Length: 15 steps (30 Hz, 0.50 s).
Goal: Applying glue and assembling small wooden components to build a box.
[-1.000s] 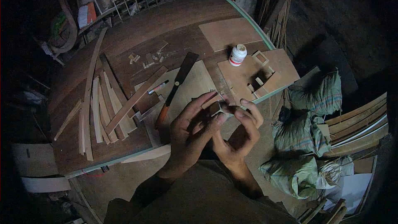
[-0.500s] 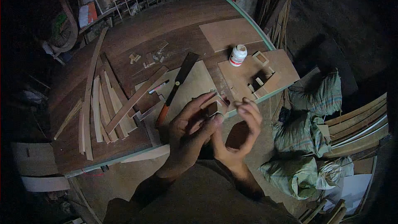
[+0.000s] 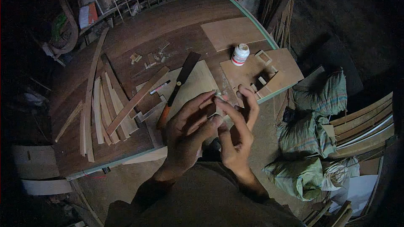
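Note:
My left hand point(image 3: 185, 130) is closed on a small box-like wooden frame point(image 3: 219, 111), pinched between fingers and thumb in front of my body. The fingers hide much of the frame. My right hand point(image 3: 235, 138) is curled beside it, and its fingertips meet the frame's upper end. Whether they grip it I cannot tell. Beyond the hands, on a plywood piece point(image 3: 290, 69), stands an open white bottle point(image 3: 240, 54) with a red band. Another small wooden frame point(image 3: 264, 57) lies near that bottle, with several little wood blocks point(image 3: 261, 80) closer to me.
A long dark blade with an orange handle point(image 3: 164, 115) lies left of my hands, beside a marker pen point(image 3: 160, 87). Several wooden strips point(image 3: 99, 109) spread over the table's left side. Wood scraps point(image 3: 135, 59) lie farther back. Woven sacks point(image 3: 299, 134) stand on the floor at right.
My right hand has moved left and inward, bringing its fingers onto the small frame. My left hand still holds the frame, now more covered by fingers.

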Each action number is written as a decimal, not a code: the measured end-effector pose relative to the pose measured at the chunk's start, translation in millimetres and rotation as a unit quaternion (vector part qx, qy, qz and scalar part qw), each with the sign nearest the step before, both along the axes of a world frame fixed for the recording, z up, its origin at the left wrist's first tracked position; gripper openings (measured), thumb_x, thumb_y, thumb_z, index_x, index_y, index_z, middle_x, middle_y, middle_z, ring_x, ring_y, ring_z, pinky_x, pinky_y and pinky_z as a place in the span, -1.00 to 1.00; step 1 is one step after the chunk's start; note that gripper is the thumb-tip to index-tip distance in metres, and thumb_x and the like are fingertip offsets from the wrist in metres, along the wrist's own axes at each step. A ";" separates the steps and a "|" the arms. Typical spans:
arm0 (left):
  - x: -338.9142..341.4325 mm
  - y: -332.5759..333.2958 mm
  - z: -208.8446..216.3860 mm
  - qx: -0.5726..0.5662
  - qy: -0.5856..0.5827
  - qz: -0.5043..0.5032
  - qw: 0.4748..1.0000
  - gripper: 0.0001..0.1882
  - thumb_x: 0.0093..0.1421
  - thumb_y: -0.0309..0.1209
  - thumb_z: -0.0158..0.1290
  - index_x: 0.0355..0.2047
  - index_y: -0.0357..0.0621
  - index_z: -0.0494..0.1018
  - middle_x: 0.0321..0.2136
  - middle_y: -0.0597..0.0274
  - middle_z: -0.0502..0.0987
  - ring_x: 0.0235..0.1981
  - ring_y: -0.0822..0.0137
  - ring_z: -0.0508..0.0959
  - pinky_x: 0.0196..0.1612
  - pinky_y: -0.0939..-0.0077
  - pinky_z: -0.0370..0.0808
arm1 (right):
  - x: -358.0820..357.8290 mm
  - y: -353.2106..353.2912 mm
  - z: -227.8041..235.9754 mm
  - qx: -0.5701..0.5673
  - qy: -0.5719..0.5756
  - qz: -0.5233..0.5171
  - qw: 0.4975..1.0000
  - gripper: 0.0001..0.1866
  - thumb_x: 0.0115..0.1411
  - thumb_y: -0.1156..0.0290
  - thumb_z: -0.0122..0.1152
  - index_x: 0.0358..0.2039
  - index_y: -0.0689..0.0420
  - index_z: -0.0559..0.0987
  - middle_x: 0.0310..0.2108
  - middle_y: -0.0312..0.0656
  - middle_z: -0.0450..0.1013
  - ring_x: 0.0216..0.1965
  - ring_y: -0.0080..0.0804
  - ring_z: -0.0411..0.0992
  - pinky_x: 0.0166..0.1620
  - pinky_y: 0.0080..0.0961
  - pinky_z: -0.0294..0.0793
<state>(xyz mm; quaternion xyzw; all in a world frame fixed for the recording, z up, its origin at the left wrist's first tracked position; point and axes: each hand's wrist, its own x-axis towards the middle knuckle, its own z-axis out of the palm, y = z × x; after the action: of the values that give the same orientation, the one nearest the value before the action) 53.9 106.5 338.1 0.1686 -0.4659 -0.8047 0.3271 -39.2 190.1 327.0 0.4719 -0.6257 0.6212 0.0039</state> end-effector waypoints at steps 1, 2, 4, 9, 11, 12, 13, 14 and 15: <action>0.5 0.3 -0.8 0.009 0.004 0.005 1.000 -0.44 0.22 -0.47 0.09 0.19 -0.40 0.24 0.12 -0.11 0.38 0.16 0.21 0.38 0.23 0.33 0.29 | 2.1 1.3 -0.9 0.020 -0.013 -0.009 1.000 -0.60 0.09 0.59 0.09 -0.01 0.19 0.57 0.28 0.05 0.02 0.33 -0.02 0.02 0.33 -0.16 -0.02; 0.1 0.7 -2.0 0.005 -0.022 0.006 1.000 -0.44 0.22 -0.47 0.09 0.19 -0.40 0.24 0.12 -0.11 0.38 0.16 0.21 0.38 0.23 0.33 0.29 | 4.1 3.0 -1.8 0.040 -0.026 -0.018 0.999 -0.59 0.09 0.59 0.08 0.00 0.18 0.57 0.28 0.05 0.03 0.33 -0.02 0.03 0.32 -0.16 0.00; -2.5 0.8 -4.8 -0.006 0.001 0.011 1.000 -0.44 0.23 -0.41 0.09 0.19 -0.38 0.25 0.11 -0.09 0.39 0.15 0.20 0.40 0.23 0.32 0.30 | 8.2 8.2 -3.4 0.050 -0.032 -0.028 0.998 -0.60 0.10 0.58 0.08 -0.01 0.19 0.57 0.28 0.05 0.04 0.33 -0.02 0.03 0.32 -0.16 0.00; -1.2 -2.4 -4.3 -0.027 -0.024 0.041 0.998 -0.42 0.23 -0.39 0.03 0.20 -0.43 0.18 0.11 -0.13 0.37 0.15 0.07 0.40 0.28 0.12 0.26 | 14.9 18.6 -1.3 0.051 -0.059 -0.052 0.996 -0.62 0.10 0.56 0.10 -0.03 0.19 0.58 0.26 0.05 0.06 0.32 -0.04 0.04 0.31 -0.16 0.01; 1.0 -2.6 -1.3 -0.034 -0.022 0.041 0.998 -0.42 0.23 -0.38 0.03 0.19 -0.44 0.19 0.11 -0.13 0.38 0.15 0.06 0.41 0.28 0.10 0.26 | 14.6 20.3 2.8 0.004 -0.068 -0.056 0.996 -0.48 -0.02 0.71 -0.01 -0.02 0.13 0.59 0.24 0.09 0.07 0.32 -0.04 0.02 0.31 -0.21 -0.01; 1.6 -2.2 -0.1 -0.025 -0.016 0.033 0.999 -0.42 0.22 -0.38 0.06 0.19 -0.41 0.22 0.11 -0.11 0.38 0.15 0.13 0.40 0.27 0.19 0.26 | 14.0 19.6 4.6 0.004 -0.068 -0.057 0.996 -0.48 -0.02 0.71 -0.01 -0.02 0.13 0.59 0.24 0.09 0.07 0.32 -0.04 0.02 0.31 -0.21 -0.01; 1.9 -1.7 0.8 -0.016 -0.006 0.024 1.000 -0.42 0.20 -0.37 0.10 0.19 -0.37 0.26 0.12 -0.09 0.39 0.15 0.19 0.39 0.25 0.29 0.27 | 11.7 17.4 5.6 0.006 -0.059 -0.050 0.997 -0.46 -0.04 0.72 -0.02 -0.01 0.14 0.58 0.24 0.09 0.06 0.33 -0.03 0.00 0.31 -0.19 0.00; 2.0 -1.1 1.5 -0.017 -0.009 0.019 1.000 -0.42 0.20 -0.37 0.10 0.19 -0.37 0.26 0.12 -0.09 0.39 0.15 0.19 0.39 0.25 0.29 0.27 | 9.8 14.9 6.0 0.024 -0.057 -0.047 0.997 -0.45 -0.06 0.73 -0.03 -0.01 0.14 0.58 0.25 0.09 0.05 0.33 -0.03 -0.01 0.31 -0.17 0.01; 2.5 -0.2 1.7 -0.039 -0.015 0.018 0.999 -0.42 0.20 -0.38 0.10 0.19 -0.37 0.26 0.12 -0.09 0.39 0.16 0.19 0.39 0.26 0.29 0.26 | 7.0 11.6 5.5 0.031 -0.022 -0.035 0.999 -0.56 0.05 0.61 0.07 0.00 0.20 0.55 0.27 0.02 0.04 0.31 -0.06 0.05 0.33 -0.18 -0.03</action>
<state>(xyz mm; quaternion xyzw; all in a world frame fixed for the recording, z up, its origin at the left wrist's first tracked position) 56.4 106.3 339.8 0.1765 -0.4985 -0.7772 0.3411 -32.2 201.7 332.4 0.4357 -0.6609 0.6111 -0.0024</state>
